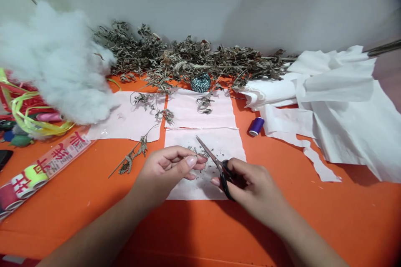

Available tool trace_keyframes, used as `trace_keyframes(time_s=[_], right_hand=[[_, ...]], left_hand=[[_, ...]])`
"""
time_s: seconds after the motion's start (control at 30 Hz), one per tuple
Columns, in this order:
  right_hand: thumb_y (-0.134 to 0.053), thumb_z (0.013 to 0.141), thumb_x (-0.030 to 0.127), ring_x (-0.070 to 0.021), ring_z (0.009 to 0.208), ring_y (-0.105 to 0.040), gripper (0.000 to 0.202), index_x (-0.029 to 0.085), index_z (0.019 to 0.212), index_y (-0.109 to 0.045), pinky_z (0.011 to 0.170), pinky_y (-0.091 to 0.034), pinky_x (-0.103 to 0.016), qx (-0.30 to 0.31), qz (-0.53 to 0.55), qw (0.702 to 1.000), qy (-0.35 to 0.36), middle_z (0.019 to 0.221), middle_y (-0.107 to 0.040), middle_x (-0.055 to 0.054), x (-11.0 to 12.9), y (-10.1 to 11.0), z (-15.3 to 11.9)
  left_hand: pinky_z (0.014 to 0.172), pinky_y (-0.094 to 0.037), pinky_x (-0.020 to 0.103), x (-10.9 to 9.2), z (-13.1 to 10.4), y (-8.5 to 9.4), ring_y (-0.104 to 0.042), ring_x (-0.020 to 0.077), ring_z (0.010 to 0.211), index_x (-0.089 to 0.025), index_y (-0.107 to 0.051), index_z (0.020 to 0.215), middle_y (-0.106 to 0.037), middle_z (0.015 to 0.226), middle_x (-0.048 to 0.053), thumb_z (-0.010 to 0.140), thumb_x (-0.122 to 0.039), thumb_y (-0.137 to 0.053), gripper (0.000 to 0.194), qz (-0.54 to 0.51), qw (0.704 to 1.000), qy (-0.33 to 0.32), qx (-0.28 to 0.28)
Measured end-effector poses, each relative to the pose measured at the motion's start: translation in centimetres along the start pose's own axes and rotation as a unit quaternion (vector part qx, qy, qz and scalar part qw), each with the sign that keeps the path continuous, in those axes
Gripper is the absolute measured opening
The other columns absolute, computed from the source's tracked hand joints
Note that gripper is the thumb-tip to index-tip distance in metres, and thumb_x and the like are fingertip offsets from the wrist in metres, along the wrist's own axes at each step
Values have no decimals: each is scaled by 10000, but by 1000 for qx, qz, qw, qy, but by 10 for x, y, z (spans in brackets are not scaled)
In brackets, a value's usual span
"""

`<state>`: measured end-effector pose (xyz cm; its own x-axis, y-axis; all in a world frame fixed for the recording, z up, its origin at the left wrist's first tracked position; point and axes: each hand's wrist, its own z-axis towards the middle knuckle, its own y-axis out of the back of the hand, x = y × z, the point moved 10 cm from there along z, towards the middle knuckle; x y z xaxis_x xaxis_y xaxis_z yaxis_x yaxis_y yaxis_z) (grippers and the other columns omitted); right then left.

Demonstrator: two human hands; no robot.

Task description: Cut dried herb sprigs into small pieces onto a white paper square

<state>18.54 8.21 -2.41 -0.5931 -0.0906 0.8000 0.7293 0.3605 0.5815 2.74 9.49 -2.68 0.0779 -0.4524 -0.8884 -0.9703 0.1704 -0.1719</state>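
Note:
My right hand (247, 181) grips a pair of scissors (216, 160) by the black handles, blades pointing up and to the left and looking nearly closed. To its left is my left hand (175, 164), thumb pressed against the fingers in a pinch. Whatever sits in that pinch is too small to make out. Both hands are over a white cloth piece (181, 139) strewn with small dried leaf bits (208, 162). A dried leafy sprig (128, 160) lies on the orange table, left of my left hand.
Dried plant stems (188, 56) are heaped along the wall, with a ball of twine (200, 82) before them. White stuffing (56, 62) and packaged thread spools (25, 181) lie at left. Purple thread (256, 126) and white fabric (338, 91) are at right.

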Motion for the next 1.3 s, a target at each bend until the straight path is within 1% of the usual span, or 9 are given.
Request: trace_keyframes(time_s=[0.13, 0.27, 0.4, 0.57, 0.63, 0.77, 0.9, 1.03, 1.3], right_hand=[[-623, 870, 384, -94, 519, -269, 404, 227, 647, -325, 462, -244, -216, -40, -33, 999, 4, 561, -331, 74, 1, 10, 0], [-604, 873, 371, -96, 504, -291, 373, 229, 651, -340, 459, -254, -217, -57, -71, 996, 15, 551, -359, 68, 5, 16, 0], [-597, 882, 371, -93, 485, -310, 356, 229, 663, -354, 454, -252, -213, -65, -88, 993, 30, 544, -374, 67, 7, 19, -2], [-624, 838, 293, -94, 495, -357, 286, 220, 673, -403, 476, -259, -214, -21, -110, 991, 71, 556, -411, 58, 15, 13, -3], [-625, 814, 274, -102, 513, -379, 260, 219, 682, -408, 490, -264, -219, -5, -127, 989, 76, 574, -435, 49, 18, 12, -4], [-607, 752, 225, -122, 545, -403, 174, 222, 741, -433, 508, -266, -230, 26, -148, 987, 64, 616, -476, 35, 18, 8, -5], [-602, 756, 244, -128, 552, -408, 212, 227, 718, -394, 517, -265, -235, 34, -148, 987, 60, 619, -474, 31, 18, 6, -4], [-594, 759, 246, -132, 558, -419, 198, 227, 731, -399, 522, -259, -237, 46, -146, 987, 52, 624, -481, 32, 16, 2, -3], [-569, 812, 266, -126, 541, -392, 235, 231, 714, -358, 515, -242, -241, 50, -130, 988, 60, 605, -444, 43, 15, 0, -2]], left_hand=[[683, -605, 280, 2, 0, 1, -752, 243, 853, -149, -738, 840, -800, 920, 107, 803, -366, -721, 221, 11, 1000, 7, 2], [669, -601, 271, 3, -1, 1, -752, 222, 814, -154, -724, 812, -801, 898, 93, 819, -349, -696, 198, 0, 1000, 15, 1], [658, -599, 271, 2, 0, 2, -746, 215, 789, -152, -701, 771, -796, 856, 87, 820, -345, -684, 199, -5, 1000, 6, -2], [648, -592, 253, 2, 1, 1, -735, 198, 763, -154, -684, 742, -779, 794, 67, 825, -324, -670, 189, -9, 1000, 3, 5], [641, -586, 243, 1, 0, 1, -727, 186, 742, -161, -674, 740, -766, 757, 50, 824, -314, -666, 174, -2, 1000, 3, 5], [640, -557, 239, -8, -3, 2, -693, 168, 698, -163, -671, 775, -741, 738, 42, 852, -301, -619, 166, 83, 996, -33, -6], [581, -485, 231, -18, -7, -1, -640, 159, 653, -162, -669, 803, -714, 715, 39, 873, -291, -569, 178, 184, 978, -95, -1], [583, -462, 231, -22, -9, -6, -624, 156, 660, -170, -658, 830, -697, 728, 35, 905, -299, -533, 195, 224, 965, -134, 18], [607, -478, 246, -20, -10, -9, -654, 175, 692, -162, -643, 858, -686, 749, 44, 932, -329, -504, 229, 256, 957, -138, 26]])
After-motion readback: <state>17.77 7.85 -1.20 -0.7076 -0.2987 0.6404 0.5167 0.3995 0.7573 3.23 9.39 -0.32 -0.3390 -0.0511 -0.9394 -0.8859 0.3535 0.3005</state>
